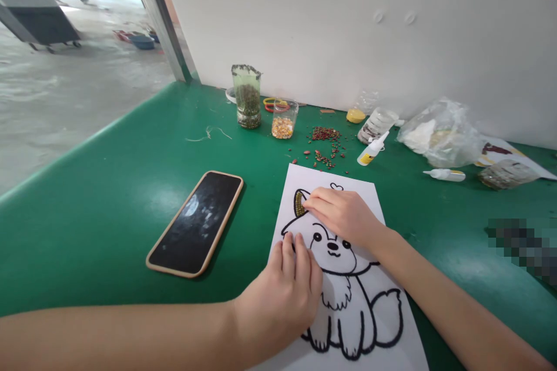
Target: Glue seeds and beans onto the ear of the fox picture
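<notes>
Head | right hand [343,213] fingers together at ear [299,204], pinch hidden | left hand [285,293] fingers flat on drawing [369,301]

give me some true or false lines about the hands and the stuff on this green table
1. The right hand has its fingertips at the dog's ear on the drawing. True.
2. The phone lies on the drawing. False: it lies on the green table, left of the drawing.
3. The left hand rests on the drawing. True.
4. The left hand holds a glue bottle. False: the bottle lies on the table beyond the drawing, untouched.
5. The cup of corn is tipped over. False: it stands upright.
</notes>
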